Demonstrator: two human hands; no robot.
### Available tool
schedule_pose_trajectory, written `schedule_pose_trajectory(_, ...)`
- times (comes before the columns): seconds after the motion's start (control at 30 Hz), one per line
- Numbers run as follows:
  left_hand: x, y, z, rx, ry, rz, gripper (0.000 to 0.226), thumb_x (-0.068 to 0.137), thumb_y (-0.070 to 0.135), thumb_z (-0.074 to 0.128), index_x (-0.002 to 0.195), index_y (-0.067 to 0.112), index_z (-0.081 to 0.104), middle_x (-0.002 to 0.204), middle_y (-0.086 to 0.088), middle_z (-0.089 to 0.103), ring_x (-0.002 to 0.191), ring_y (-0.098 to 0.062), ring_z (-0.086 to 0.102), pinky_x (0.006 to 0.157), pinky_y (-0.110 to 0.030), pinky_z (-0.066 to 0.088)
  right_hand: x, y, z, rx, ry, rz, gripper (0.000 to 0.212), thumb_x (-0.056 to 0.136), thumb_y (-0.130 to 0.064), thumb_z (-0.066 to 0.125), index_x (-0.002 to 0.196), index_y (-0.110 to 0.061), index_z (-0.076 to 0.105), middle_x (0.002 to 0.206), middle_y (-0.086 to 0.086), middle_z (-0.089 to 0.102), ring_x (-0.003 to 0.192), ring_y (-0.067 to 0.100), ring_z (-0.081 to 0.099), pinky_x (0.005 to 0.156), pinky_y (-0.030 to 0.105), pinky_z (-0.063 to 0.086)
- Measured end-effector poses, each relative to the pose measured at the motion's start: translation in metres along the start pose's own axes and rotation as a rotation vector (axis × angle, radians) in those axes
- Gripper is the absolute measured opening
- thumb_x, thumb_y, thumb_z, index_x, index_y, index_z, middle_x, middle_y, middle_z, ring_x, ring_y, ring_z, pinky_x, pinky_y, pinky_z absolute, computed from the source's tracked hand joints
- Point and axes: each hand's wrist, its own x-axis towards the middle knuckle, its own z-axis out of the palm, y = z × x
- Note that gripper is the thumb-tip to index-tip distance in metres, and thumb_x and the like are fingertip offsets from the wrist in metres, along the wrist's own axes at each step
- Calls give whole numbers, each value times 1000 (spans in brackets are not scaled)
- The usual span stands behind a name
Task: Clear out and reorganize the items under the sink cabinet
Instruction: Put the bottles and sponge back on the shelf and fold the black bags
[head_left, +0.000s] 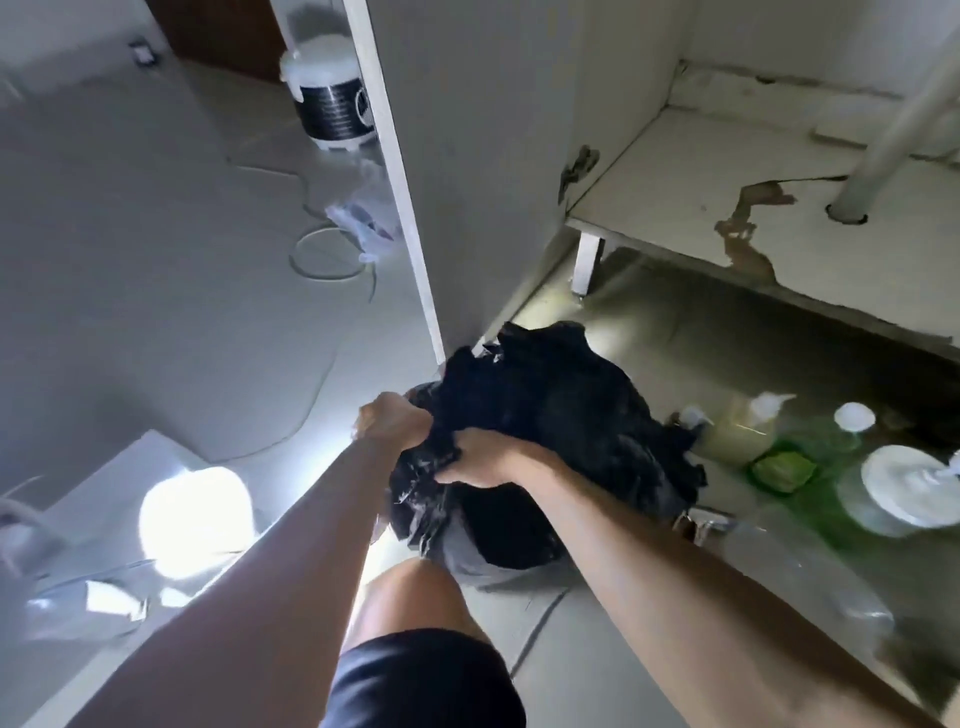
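Observation:
A bulky black plastic bag (550, 415) sits on the floor in front of the open sink cabinet (727, 171). My left hand (392, 421) grips the bag's gathered plastic at its left side. My right hand (488, 460) clutches bunched plastic just beside it, near the bag's front. The cabinet's floor panel is bare and peeling, with a white drain pipe (883, 135) going through it.
The open cabinet door (400, 171) stands left of the bag. Several bottles and containers (743, 426) and a white lid (904, 483) crowd the floor at right. A white appliance (332, 98) with its cord lies at back left. My knee (410, 597) is below the bag.

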Motion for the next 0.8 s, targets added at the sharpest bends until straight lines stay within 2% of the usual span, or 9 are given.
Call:
schedule_pose_trajectory(0.07,8,-11,8,28,-44,-19,10,84,15,57,82,5,55,73,-5,50,64,-17,51,50,-22,38,-14,17,-13,-14,162,-1,22,88,-28,61,105,-16,63,104,1,64,89,17,56,69,24,42)
schedule_pose_trajectory(0.2,22,-20,26,31,-93,27,33,88,32,61,66,15,43,66,0,43,56,-11,39,49,-22,30,-53,86,-54,99,949,162,45,85,-26,68,124,-10,53,116,7,60,101,23,60,87,29,47)
schedule_pose_trajectory(0.23,24,-22,31,35,-110,36,35,87,40,62,69,16,44,70,1,46,60,-11,43,53,-22,35,-59,104,-58,117,972,280,57,83,-31,69,130,-10,46,117,7,57,101,23,58,89,31,47)
schedule_pose_trajectory(0.3,28,-24,40,66,-177,45,43,83,50,63,99,11,54,99,-7,59,87,-19,57,76,-28,46,-62,127,-51,128,747,513,69,81,-39,66,137,-14,35,108,7,57,89,22,58,79,31,52)
schedule_pose_trajectory(0.33,31,-26,45,98,-196,47,65,81,56,63,123,7,49,123,-12,56,108,-26,56,90,-34,46,-62,127,-41,91,592,590,66,84,-38,62,138,-14,33,100,9,58,82,23,57,71,31,52)
schedule_pose_trajectory(0.43,39,-24,62,131,-231,34,104,73,71,59,148,10,22,154,-13,29,139,-35,33,110,-49,35,-44,118,-6,121,449,594,58,91,-39,54,141,-17,36,127,15,56,111,32,55,88,32,46)
schedule_pose_trajectory(0.5,42,-17,72,149,-252,43,107,70,76,57,150,15,19,155,-12,27,140,-36,31,110,-51,35,-21,108,15,388,504,515,50,90,-37,57,136,-20,45,133,10,55,120,31,52,94,30,42)
schedule_pose_trajectory(0.63,44,-5,84,161,-261,110,95,72,72,52,148,24,22,148,-10,38,130,-34,43,104,-50,42,14,88,41,813,438,288,27,89,-8,53,112,-19,63,116,6,65,109,24,58,91,28,44)
schedule_pose_trajectory(0.8,49,0,84,201,-234,106,82,77,52,58,146,22,26,145,-16,38,126,-38,44,101,-51,44,-23,96,15,758,487,47,23,86,-1,58,91,-21,67,101,4,71,100,18,65,91,31,51)
